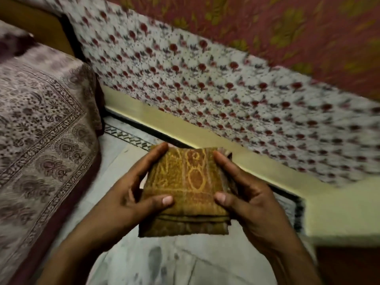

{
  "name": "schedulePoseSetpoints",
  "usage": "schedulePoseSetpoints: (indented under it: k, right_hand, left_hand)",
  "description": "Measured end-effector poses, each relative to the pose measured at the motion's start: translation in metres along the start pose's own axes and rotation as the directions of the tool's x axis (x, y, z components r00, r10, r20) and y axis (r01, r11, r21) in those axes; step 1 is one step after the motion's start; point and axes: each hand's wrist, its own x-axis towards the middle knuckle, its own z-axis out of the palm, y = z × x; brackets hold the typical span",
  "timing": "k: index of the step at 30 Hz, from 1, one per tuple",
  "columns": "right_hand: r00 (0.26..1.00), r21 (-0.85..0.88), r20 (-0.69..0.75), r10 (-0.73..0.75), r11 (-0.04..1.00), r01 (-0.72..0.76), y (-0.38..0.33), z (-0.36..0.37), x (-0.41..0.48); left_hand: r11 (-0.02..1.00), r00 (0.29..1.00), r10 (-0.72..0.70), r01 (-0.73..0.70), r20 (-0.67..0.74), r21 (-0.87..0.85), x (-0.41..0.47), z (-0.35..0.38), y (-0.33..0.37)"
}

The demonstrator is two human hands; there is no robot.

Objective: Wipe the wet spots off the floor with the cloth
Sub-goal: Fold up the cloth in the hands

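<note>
Cloth [185, 188] is folded into a thick square pad and held up in the air above the floor [131, 262] – not down on it yet. Left hand [127, 194] is clamped on its left edge, thumb on top and fingers along the side; right hand [242, 194] grips the right edge the same way.

My guess at the step: getting the pad ready before going down to wipe. To do it well I'd keep the fold tight so it stays a flat pad, bring it low, press with a flat palm and drag through each patch rather than dabbing, then flip to a dry face once it's soaked.

Dark smudgy patches [154, 260] show on the pale marble-looking floor near the bottom of the view, right below the cloth – probably the wet spots, though it's blurry enough that I can't be sure.

Room is tight. Bed with a printed cover [41, 128] sits on the left, a flower-print sheet [205, 79] hangs over a pale ledge [205, 140] on the far and right side, and a patterned border strip [131, 136] runs along the floor's far edge. Not much elbow room for wide strokes.
</note>
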Motion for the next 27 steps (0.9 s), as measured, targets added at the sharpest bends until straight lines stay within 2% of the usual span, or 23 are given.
schedulePoseSetpoints:
  k: [4, 9, 15, 23, 27]
  right_hand:
    - [0.999, -0.118, -0.027, 0.040, 0.992, -0.042, -0.083, 0.029, -0.075]
    - [0.993, -0.203, -0.055, 0.108, 0.972, -0.117, -0.134, 0.073, -0.165]
    - [0.993, -0.200, 0.023, 0.112, 0.974, -0.106, -0.166, 0.105, -0.257]
    - [1.000, -0.347, 0.027, -0.004, 0.938, 0.013, -0.188, 0.134, -0.385]
    - [0.999, -0.420, 0.032, -0.035, 0.906, 0.045, -0.182, 0.160, -0.475]
  left_hand:
    - [0.995, 0.998, -0.067, 0.065, 0.014, 0.074, -0.061, 0.026, 0.088]
    - [0.978, 0.980, -0.170, 0.155, 0.103, 0.140, -0.137, 0.038, 0.158]
    - [0.975, 0.971, -0.167, 0.137, 0.172, 0.175, -0.204, 0.057, 0.198]
    - [0.980, 0.983, -0.036, 0.000, 0.177, 0.198, -0.315, 0.099, 0.232]
    - [0.981, 0.975, -0.063, 0.021, 0.213, 0.195, -0.401, 0.123, 0.240]
